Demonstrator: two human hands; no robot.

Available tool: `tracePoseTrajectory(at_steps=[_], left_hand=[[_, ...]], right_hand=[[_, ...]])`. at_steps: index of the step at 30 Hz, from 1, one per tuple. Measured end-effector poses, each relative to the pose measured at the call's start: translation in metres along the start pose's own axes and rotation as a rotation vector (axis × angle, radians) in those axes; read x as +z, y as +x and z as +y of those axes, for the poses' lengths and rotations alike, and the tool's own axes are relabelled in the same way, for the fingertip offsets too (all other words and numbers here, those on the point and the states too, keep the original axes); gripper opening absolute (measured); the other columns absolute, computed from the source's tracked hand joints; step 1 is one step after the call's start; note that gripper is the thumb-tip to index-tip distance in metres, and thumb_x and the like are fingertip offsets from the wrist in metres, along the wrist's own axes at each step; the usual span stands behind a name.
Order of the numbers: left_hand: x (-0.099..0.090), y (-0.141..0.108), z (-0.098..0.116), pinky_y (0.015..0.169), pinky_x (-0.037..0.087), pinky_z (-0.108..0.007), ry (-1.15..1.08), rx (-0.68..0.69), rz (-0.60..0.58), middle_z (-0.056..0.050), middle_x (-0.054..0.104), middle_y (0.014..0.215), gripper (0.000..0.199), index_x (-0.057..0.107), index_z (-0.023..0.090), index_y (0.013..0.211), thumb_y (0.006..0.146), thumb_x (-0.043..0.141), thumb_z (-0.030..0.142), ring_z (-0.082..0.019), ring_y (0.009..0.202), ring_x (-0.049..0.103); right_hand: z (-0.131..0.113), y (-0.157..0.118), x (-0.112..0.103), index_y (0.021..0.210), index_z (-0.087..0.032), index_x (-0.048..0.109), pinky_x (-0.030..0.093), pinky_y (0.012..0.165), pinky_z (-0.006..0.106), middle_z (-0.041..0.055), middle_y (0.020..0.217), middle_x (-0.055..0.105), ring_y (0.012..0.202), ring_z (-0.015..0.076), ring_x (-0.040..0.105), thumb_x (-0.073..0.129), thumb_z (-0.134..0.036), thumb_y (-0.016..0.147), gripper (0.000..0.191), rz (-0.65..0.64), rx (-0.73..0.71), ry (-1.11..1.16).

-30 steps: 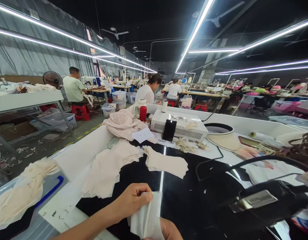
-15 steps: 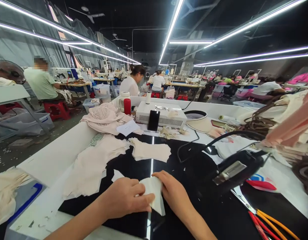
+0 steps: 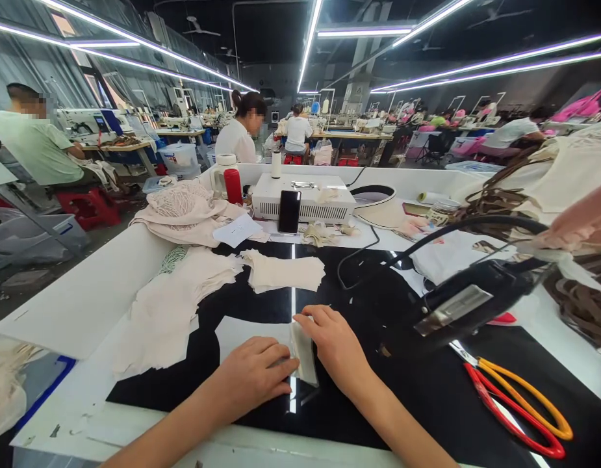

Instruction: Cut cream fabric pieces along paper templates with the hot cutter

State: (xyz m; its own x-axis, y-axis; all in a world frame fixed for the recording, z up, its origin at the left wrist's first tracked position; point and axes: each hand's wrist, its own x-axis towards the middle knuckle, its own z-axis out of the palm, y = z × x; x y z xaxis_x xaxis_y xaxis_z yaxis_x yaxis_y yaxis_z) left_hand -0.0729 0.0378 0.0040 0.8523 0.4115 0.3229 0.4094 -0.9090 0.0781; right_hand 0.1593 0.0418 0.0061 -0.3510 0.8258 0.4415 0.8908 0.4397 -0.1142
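A cream fabric piece (image 3: 305,357) lies folded near the front of the black work surface (image 3: 378,390), beside the right end of a thin white sheet (image 3: 236,335). My left hand (image 3: 258,374) rests over the sheet, its closed fingers and thumb gripping the fabric's left edge. With bent fingers, my right hand (image 3: 334,341) holds the fabric's upper right edge. What lies under my left palm is hidden. Just beyond my hands is a stack of cream fabric pieces (image 3: 285,272). A larger cream pile (image 3: 158,318) spreads to the left.
Scissors (image 3: 509,403) with red and orange handles lie at the right. Behind them is a dark iron-like tool (image 3: 475,299) with a black cord. A phone (image 3: 289,211) leans against a white vented box (image 3: 319,201). People sit at machines beyond the table.
The fabric piece has gone from raised between my hands to flat on the surface. My left hand has lowered, and more of the white sheet shows. The camera view has shifted.
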Motion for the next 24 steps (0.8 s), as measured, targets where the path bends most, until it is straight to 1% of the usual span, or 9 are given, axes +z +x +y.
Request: tracePoseTrajectory(at_steps=[3, 7, 10, 13, 14, 17, 18, 21, 24], left_hand=[[0.002, -0.001, 0.001, 0.095, 0.058, -0.041, 0.003, -0.011, -0.018, -0.005, 0.069, 0.117, 0.053, 0.059, 0.02, 0.128, 0.084, 0.088, 0.03, -0.027, 0.105, 0.068], [-0.003, -0.002, 0.002, 0.095, 0.059, -0.043, -0.014, -0.027, -0.047, -0.006, 0.068, 0.119, 0.051, 0.059, 0.021, 0.129, 0.086, 0.086, 0.024, -0.028, 0.108, 0.067], [-0.01, -0.003, 0.006, 0.094, 0.06, -0.045, -0.012, -0.028, -0.065, -0.008, 0.068, 0.121, 0.045, 0.059, 0.02, 0.129, 0.09, 0.081, 0.021, -0.03, 0.11, 0.066], [-0.017, -0.006, 0.009, 0.093, 0.06, -0.043, -0.046, -0.018, -0.082, -0.009, 0.068, 0.119, 0.036, 0.06, 0.02, 0.126, 0.094, 0.076, 0.02, -0.028, 0.108, 0.067], [-0.019, -0.006, 0.011, 0.092, 0.061, -0.042, -0.069, -0.018, -0.088, -0.008, 0.068, 0.117, 0.032, 0.06, 0.02, 0.125, 0.095, 0.074, 0.02, -0.027, 0.107, 0.067], [-0.021, -0.007, 0.014, 0.091, 0.061, -0.04, -0.117, -0.027, -0.073, -0.008, 0.068, 0.113, 0.02, 0.062, 0.019, 0.122, 0.101, 0.064, 0.018, -0.025, 0.104, 0.068], [-0.021, -0.007, 0.014, 0.091, 0.061, -0.04, -0.119, -0.031, -0.055, -0.008, 0.069, 0.112, 0.018, 0.062, 0.019, 0.122, 0.103, 0.06, 0.017, -0.025, 0.104, 0.068], [-0.019, -0.006, 0.014, 0.095, 0.061, -0.042, -0.101, -0.04, 0.002, -0.01, 0.069, 0.118, 0.023, 0.061, 0.017, 0.127, 0.107, 0.05, 0.015, -0.025, 0.11, 0.067], [-0.015, -0.006, 0.011, 0.102, 0.059, -0.044, -0.095, -0.03, -0.008, -0.011, 0.068, 0.13, 0.026, 0.06, 0.015, 0.131, 0.108, 0.048, 0.014, -0.027, 0.12, 0.065]], right_hand=[[-0.009, -0.004, -0.003, 0.105, -0.019, 0.073, 0.062, 0.075, 0.038, 0.0086, 0.108, 0.076, 0.093, 0.026, 0.072, 0.048, 0.011, 0.083, 0.045, 0.02, -0.031, -0.01], [-0.027, -0.013, -0.026, 0.123, -0.016, 0.069, 0.061, 0.085, 0.038, 0.0119, 0.123, 0.072, 0.105, 0.0253, 0.069, 0.048, 0.008, 0.089, 0.047, 0.116, -0.079, 0.017], [-0.034, -0.028, -0.058, 0.121, -0.015, 0.071, 0.056, 0.09, 0.036, 0.0111, 0.122, 0.069, 0.106, 0.0225, 0.065, 0.055, 0.001, 0.095, 0.034, 0.428, -0.194, 0.021], [-0.022, -0.044, -0.089, 0.112, -0.02, 0.076, 0.052, 0.089, 0.037, 0.005, 0.11, 0.068, 0.092, 0.0195, 0.063, 0.075, -0.004, 0.088, 0.03, 0.677, -0.281, -0.052], [-0.014, -0.046, -0.096, 0.115, -0.022, 0.076, 0.052, 0.086, 0.037, 0.0031, 0.106, 0.068, 0.087, 0.0187, 0.063, 0.081, -0.001, 0.081, 0.041, 0.705, -0.202, -0.064], [0.005, -0.043, -0.104, 0.14, -0.027, 0.066, 0.055, 0.08, 0.039, 0.0022, 0.105, 0.07, 0.084, 0.0212, 0.064, 0.096, -0.009, 0.063, 0.085, 1.13, -0.119, -0.042], [0.009, -0.038, -0.104, 0.141, -0.034, 0.064, 0.055, 0.089, 0.043, 0.0034, 0.117, 0.068, 0.1, 0.026, 0.065, 0.094, -0.014, 0.068, 0.081, 1.127, 0.079, 0.157], [0.008, -0.022, -0.102, 0.152, -0.044, 0.046, 0.049, 0.107, 0.052, 0.0045, 0.151, 0.051, 0.138, 0.0332, 0.05, 0.092, -0.031, 0.075, 0.09, 0.909, 0.378, 0.66], [0.002, -0.01, -0.1, 0.145, -0.038, 0.05, 0.054, 0.102, 0.05, 0.0071, 0.146, 0.056, 0.131, 0.0319, 0.059, 0.094, -0.037, 0.072, 0.085, 0.749, 0.444, 0.908]])
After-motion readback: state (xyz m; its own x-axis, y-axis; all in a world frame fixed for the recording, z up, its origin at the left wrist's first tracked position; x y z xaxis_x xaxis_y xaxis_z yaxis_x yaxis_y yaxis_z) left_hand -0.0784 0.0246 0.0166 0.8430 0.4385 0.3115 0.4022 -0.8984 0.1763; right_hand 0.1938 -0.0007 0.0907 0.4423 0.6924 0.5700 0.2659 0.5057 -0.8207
